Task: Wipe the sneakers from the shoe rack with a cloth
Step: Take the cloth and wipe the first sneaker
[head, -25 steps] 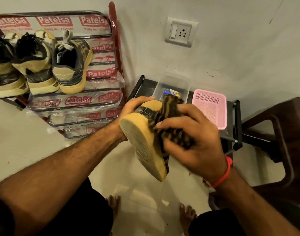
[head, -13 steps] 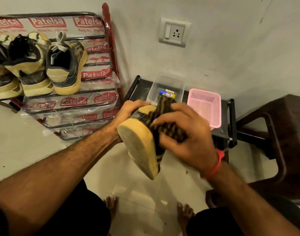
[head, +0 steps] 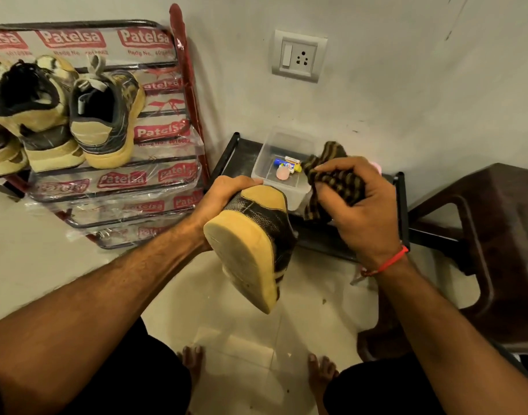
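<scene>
The left hand (head: pixel 226 194) grips a sneaker (head: pixel 253 238) at its heel end, fingers curled over the tan heel, and holds it in the air with the pale sole turned toward the camera and the toe pointing down. The right hand (head: pixel 361 205) is bunched around a striped brown cloth (head: pixel 331 175), held just to the right of the shoe and apart from it; a red thread band (head: pixel 391 260) circles that wrist.

Behind both hands a low black rack (head: pixel 235 151) stands against the wall, carrying a clear plastic box (head: pixel 274 145) with a few small items inside, near its left end. A dark brown plastic chair (head: pixel 481 235) stands close on the right.

To the left, the shoe rack (head: pixel 179 85) leans at the wall, its bars wrapped in printed plastic. Three more sneakers (head: pixel 104 115) sit heel-out on its upper shelf toward the right edge. A switch and socket plate (head: pixel 298 55) is fixed to the white wall above.

Pale floor tiles (head: pixel 241 339) lie open below the hands, with bare feet (head: pixel 192 360) at the bottom.
</scene>
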Motion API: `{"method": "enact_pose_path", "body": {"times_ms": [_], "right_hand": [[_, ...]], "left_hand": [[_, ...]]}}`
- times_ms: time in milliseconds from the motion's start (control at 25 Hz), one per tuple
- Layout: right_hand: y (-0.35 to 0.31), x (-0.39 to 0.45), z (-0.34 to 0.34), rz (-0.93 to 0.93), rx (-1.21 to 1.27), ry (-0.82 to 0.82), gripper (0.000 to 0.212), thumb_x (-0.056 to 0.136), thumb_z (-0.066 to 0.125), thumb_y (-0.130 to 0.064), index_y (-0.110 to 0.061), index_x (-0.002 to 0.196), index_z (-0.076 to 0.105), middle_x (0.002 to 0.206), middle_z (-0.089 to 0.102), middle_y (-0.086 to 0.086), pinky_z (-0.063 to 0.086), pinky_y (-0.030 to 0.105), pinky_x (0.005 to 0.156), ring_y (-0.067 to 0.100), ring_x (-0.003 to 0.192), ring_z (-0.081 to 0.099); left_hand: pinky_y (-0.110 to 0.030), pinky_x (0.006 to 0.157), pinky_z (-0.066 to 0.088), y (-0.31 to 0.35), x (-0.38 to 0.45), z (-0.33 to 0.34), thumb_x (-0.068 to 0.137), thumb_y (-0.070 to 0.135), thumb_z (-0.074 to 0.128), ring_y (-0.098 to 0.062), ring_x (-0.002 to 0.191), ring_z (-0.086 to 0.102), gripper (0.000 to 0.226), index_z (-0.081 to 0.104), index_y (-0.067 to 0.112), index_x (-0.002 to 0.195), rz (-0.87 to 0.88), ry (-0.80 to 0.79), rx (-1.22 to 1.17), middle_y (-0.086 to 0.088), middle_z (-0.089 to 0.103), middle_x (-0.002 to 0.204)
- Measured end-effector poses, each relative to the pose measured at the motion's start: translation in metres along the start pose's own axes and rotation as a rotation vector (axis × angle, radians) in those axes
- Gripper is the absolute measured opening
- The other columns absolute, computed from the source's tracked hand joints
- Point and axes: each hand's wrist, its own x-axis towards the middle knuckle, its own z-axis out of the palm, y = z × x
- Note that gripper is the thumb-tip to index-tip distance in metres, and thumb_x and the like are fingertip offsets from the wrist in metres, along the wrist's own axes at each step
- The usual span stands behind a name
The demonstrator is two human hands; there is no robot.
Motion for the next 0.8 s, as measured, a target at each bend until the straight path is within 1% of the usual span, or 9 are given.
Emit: {"method": "enact_pose_path", "body": {"times_ms": [80,160,240,360,440,520,600,680,800], "right_hand": [[-0.017,-0.012,0.006,-0.035,0.112,-0.049,0.020,0.084,0.070,-0.007,-0.010,0.104,0.068,0.104,0.067,0.004,0.055,0.046,0.089,0.021,0.102,0.065],[-0.036,-0.031,0.017,-0.215,0.115,-0.242,0.023,0.080,0.073,-0.005,-0.010,0.102,0.071,0.105,0.065,0.007,0.052,0.035,0.090,0.022,0.101,0.064],[-0.035,-0.028,0.022,-0.318,0.052,-0.362,0.026,0.077,0.076,-0.002,-0.009,0.102,0.074,0.106,0.063,0.011,0.050,0.027,0.092,0.019,0.102,0.063],[-0.026,-0.020,0.022,-0.229,-0.014,-0.251,0.022,0.079,0.072,-0.006,-0.009,0.102,0.073,0.103,0.064,0.009,0.052,0.034,0.091,0.016,0.102,0.060],[-0.028,-0.024,0.022,-0.284,0.021,-0.323,0.023,0.078,0.074,-0.006,-0.010,0.101,0.074,0.103,0.065,0.009,0.049,0.029,0.094,0.014,0.106,0.060],[-0.030,-0.024,0.024,-0.325,0.022,-0.391,0.026,0.077,0.077,-0.002,-0.009,0.101,0.074,0.105,0.064,0.011,0.050,0.029,0.095,0.015,0.107,0.061],[-0.028,-0.021,0.022,-0.280,-0.013,-0.340,0.028,0.074,0.077,0.001,-0.009,0.100,0.074,0.102,0.064,0.011,0.053,0.039,0.089,0.020,0.100,0.063],[-0.026,-0.025,0.022,-0.350,-0.002,-0.403,0.026,0.075,0.078,-0.001,-0.008,0.100,0.075,0.104,0.063,0.013,0.053,0.038,0.091,0.024,0.102,0.063],[-0.025,-0.025,0.025,-0.414,-0.011,-0.512,0.024,0.080,0.077,-0.005,-0.008,0.103,0.075,0.107,0.060,0.015,0.053,0.037,0.092,0.024,0.105,0.062]], "left_hand": [[-0.023,0.080,0.055,-0.001,-0.007,-0.004,0.076,0.023,0.074,-0.008,0.076,0.071,0.012,0.081,0.018,0.068,0.045,-0.066,-0.038,-0.002,0.074,0.072],[-0.021,0.071,0.050,-0.008,-0.011,-0.005,0.082,0.013,0.068,-0.005,0.062,0.064,0.032,0.075,0.021,0.053,0.041,-0.102,-0.023,0.006,0.067,0.059],[-0.029,0.068,0.043,-0.012,-0.012,-0.008,0.090,0.017,0.061,-0.010,0.056,0.055,0.043,0.069,0.017,0.048,0.011,-0.044,-0.038,0.001,0.058,0.055],[-0.034,0.062,0.036,-0.011,-0.015,-0.009,0.072,0.042,0.071,-0.026,0.064,0.044,0.060,0.066,-0.017,0.077,0.073,-0.035,0.022,-0.014,0.051,0.068],[-0.029,0.059,0.039,-0.011,-0.018,-0.006,0.071,0.035,0.072,-0.019,0.061,0.046,0.044,0.061,-0.007,0.067,0.060,-0.020,0.025,-0.010,0.050,0.064],[-0.032,0.068,0.041,-0.016,-0.016,-0.006,0.092,0.016,0.060,-0.013,0.068,0.045,0.023,0.055,0.010,0.070,0.074,0.005,0.093,-0.004,0.050,0.073],[-0.029,0.062,0.037,-0.020,-0.014,-0.005,0.094,0.022,0.059,-0.011,0.063,0.043,0.032,0.059,0.014,0.063,0.109,-0.041,0.223,-0.001,0.049,0.066],[-0.014,0.052,0.036,-0.014,-0.021,-0.001,0.093,0.017,0.064,0.000,0.047,0.048,0.047,0.059,0.026,0.047,0.089,-0.094,0.301,0.013,0.050,0.054],[-0.013,0.068,0.048,-0.018,-0.024,-0.001,0.095,0.003,0.058,0.005,0.064,0.062,0.047,0.067,0.021,0.052,0.100,-0.087,0.297,0.010,0.064,0.057]]}}
